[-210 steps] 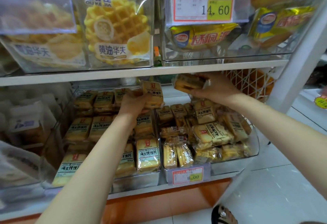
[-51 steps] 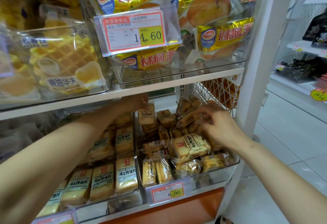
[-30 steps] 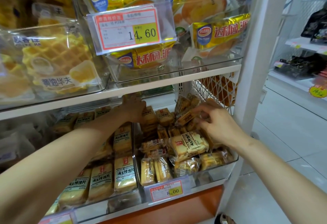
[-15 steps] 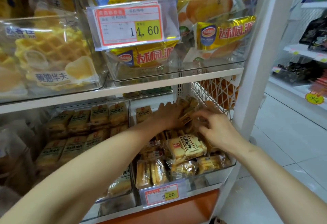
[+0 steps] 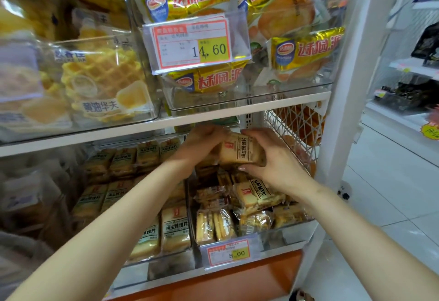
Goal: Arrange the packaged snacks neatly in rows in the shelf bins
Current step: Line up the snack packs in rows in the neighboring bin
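Both hands hold a stack of tan bread-slice snack packs [image 5: 238,149] just under the upper shelf board, above the back of the right clear bin [image 5: 280,236]. My left hand [image 5: 202,143] grips the stack's left end and my right hand [image 5: 268,155] its right end and underside. Below them the right bin holds several loose packs [image 5: 255,195] lying at mixed angles. In the left bin [image 5: 166,265], the same packs [image 5: 174,228] stand in tidy rows; my left forearm crosses over them.
An upper shelf carries bins of waffle packs [image 5: 102,82] and yellow cake packs [image 5: 306,51], with a 14.60 price tag [image 5: 192,43]. An 8.00 tag [image 5: 229,252] hangs on the right bin's front. A white mesh divider [image 5: 294,129] and white upright [image 5: 351,74] close the right side.
My left hand has come across from the left bin to the right one. Both hands have closed on a stack of packs and lifted it up toward the shelf board.
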`<state>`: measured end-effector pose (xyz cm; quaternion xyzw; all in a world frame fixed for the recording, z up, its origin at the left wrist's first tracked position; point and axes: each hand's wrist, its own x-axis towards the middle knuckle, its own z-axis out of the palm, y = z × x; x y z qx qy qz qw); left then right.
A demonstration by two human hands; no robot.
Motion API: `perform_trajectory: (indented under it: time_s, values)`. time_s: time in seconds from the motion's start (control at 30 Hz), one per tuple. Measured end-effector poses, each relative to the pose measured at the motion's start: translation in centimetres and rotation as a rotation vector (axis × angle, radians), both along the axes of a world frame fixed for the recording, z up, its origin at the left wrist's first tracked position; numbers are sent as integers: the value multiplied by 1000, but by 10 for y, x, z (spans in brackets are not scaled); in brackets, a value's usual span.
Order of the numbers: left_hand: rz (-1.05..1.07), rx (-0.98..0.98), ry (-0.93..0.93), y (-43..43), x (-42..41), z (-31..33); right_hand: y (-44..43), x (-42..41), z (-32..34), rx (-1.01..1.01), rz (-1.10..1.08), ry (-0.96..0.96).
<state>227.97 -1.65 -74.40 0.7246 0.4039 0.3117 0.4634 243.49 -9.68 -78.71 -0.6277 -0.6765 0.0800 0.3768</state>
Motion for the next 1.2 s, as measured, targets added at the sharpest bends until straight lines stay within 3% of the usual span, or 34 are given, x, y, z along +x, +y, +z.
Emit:
perform_trajectory:
  time_s: [0.23,0.47,0.63,0.8,1.07,1.2]
  values:
    - [83,-146,-132,-31,-39,-15,-1,-21,0,137,31,92]
    - [187,-246,-394,-35,-47,-27,-10,-33,9,-101,137,272]
    - [200,-203,-356,-34,-46,-31,-5,-37,3,-105,80,96]
    - [304,-212,-367,-24,-52,-24,-9,-30,10,-149,182,131]
    - [110,-127,-123,-32,-41,-28,-15,-34,5,-96,264,-363]
    - [11,-205,-153,-31,-42,-28,-14,-28,2,-32,177,-395]
